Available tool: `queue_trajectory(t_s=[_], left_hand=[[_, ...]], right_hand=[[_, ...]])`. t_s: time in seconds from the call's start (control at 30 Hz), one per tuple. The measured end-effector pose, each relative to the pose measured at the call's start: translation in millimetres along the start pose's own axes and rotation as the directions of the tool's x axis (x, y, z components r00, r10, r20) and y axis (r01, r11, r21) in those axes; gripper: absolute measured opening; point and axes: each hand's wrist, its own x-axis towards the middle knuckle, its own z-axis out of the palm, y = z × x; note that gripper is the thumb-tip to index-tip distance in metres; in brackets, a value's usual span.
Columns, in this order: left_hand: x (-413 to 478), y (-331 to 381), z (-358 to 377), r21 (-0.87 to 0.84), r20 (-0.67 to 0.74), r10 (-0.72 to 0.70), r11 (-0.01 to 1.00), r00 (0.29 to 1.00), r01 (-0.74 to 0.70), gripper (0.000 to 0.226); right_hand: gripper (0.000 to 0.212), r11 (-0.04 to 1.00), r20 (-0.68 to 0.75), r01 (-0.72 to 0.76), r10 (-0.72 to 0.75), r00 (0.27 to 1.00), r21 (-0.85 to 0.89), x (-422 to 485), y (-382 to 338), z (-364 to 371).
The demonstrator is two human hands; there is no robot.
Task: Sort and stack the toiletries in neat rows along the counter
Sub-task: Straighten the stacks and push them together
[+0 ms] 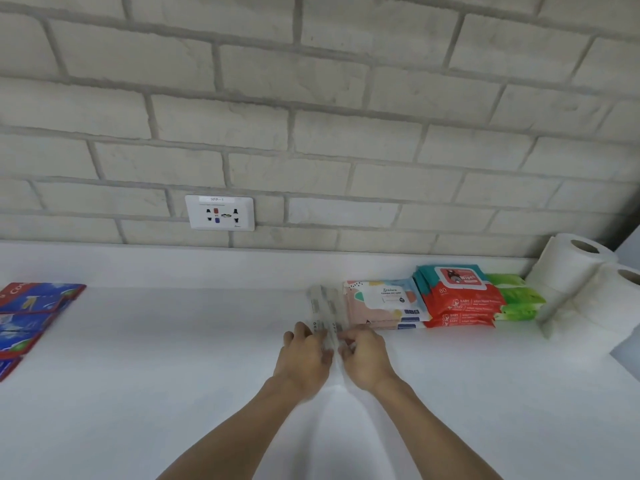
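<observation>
A white worktop (173,341) is seen from above, backed by a pale brick wall (311,98) in which a white socket plate (220,213) is set. Near the middle of the worktop, a small bundle of clear packets (323,304) is laid lengthwise, pointing away toward the wall. Its near end is grasped from both sides: the left hand (304,358) is placed on the left edge and the right hand (365,360) on the right edge, with the fingers (301,332) of each curled onto the packets. The hands and packets are blurred, so what the packets contain cannot be told.

Just to the right of the packets, touching or nearly touching them, a stack of pastel wipes packs (381,301) is set flat. Beside it a stack of red and teal wipes packs (457,292) is placed, then a stack of green packs (516,296), so that a row is formed along the back of the worktop. At the far right end, white toilet rolls (581,282) are stacked against the wall. Well apart, at the left edge of the view, several red and blue boxes (31,313) are laid flat and overlapped, partly cut off by the frame.
</observation>
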Motion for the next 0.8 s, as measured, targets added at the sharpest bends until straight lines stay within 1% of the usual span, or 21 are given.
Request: queue_trajectory(t_s=[0.27,0.6,0.8], left_hand=[[-12,-25,-16,-0.006,0.011,-0.037,0.999,0.999,0.037,0.031],[-37,-78,-45,-0.052,-0.028,-0.119,0.992,0.993,0.117,0.038],[-49,-111,-61,-0.076,-0.064,-0.150,0.986,0.987,0.145,0.038]], right_hand=[[0.027,1.000,0.057,0.004,-0.002,0.998,-0.029,1,-20,15],[0.031,0.994,0.090,0.094,-0.089,0.992,-0.058,-3,-71,54],[0.029,0.992,0.098,0.124,-0.123,0.988,-0.004,-8,-107,78]])
